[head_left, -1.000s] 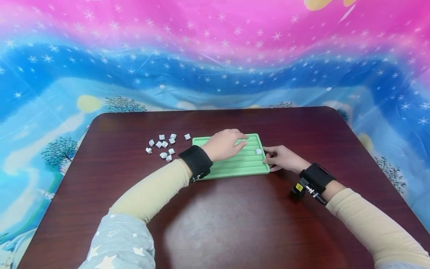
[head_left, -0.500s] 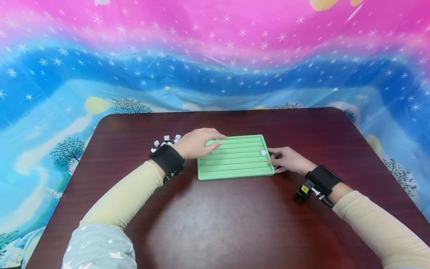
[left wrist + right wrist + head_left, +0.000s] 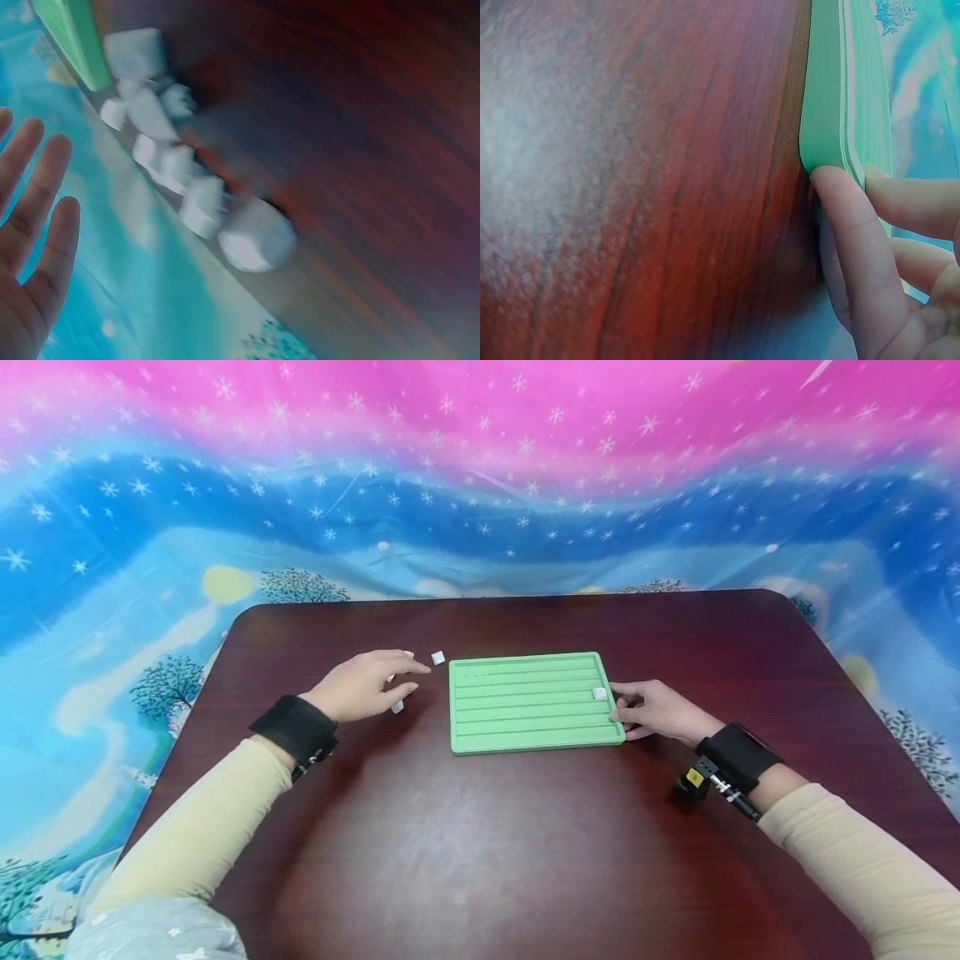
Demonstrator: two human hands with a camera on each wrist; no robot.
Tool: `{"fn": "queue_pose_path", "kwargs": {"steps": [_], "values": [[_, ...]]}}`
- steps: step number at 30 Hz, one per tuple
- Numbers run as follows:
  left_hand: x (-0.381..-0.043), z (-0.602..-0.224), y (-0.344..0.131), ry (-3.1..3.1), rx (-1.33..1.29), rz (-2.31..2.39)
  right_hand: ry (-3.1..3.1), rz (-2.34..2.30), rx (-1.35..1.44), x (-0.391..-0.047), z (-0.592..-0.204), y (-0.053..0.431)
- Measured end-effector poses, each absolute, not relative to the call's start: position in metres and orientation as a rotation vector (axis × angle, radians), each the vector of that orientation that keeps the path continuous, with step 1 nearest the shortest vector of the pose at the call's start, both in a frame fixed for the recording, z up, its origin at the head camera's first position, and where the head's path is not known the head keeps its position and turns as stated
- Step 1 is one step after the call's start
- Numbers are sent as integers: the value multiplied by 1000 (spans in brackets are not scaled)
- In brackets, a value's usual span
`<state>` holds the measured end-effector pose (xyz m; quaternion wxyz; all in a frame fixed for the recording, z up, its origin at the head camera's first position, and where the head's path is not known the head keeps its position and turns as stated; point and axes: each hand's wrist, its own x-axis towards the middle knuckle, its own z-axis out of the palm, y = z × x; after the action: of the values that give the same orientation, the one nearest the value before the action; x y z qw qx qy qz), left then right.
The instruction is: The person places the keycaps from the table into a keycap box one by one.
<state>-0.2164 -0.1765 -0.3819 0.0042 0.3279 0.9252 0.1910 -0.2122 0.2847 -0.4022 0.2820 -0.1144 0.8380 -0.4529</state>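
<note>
My left hand (image 3: 366, 685) hovers over the small white cubes left of the tray, fingers extended and nothing held. It hides most of them in the head view; one cube (image 3: 397, 707) peeks out below the thumb. The left wrist view shows several blurred white cubes (image 3: 259, 236) lying in a loose row, with the spread fingers (image 3: 54, 172) off to one side. A flat green tray (image 3: 536, 703) with long ridged slots lies mid-table. One white cube (image 3: 599, 693) sits in a slot near its right end. There my right hand (image 3: 658, 710) grips the tray's edge between thumb and fingers.
A lone white cube (image 3: 438, 657) lies just off the tray's upper left corner. The dark brown wooden table (image 3: 480, 835) has rounded far corners, and a pink and blue patterned cloth (image 3: 480, 485) hangs behind it.
My left hand has moved left from above the tray to over the cubes. My right hand stays at the tray's right edge. The head view has shifted slightly.
</note>
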Motion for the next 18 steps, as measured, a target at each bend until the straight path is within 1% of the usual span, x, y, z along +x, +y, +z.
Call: {"fn": "queue_pose_path", "kwargs": {"steps": [8,18], "values": [[-210,-392,-204,2903,928,587,2263,-1194,-280,-213,-403,284],[-211,-402,-213,2891,842,579,2251,-1204,-295,-213,-404,285]]}}
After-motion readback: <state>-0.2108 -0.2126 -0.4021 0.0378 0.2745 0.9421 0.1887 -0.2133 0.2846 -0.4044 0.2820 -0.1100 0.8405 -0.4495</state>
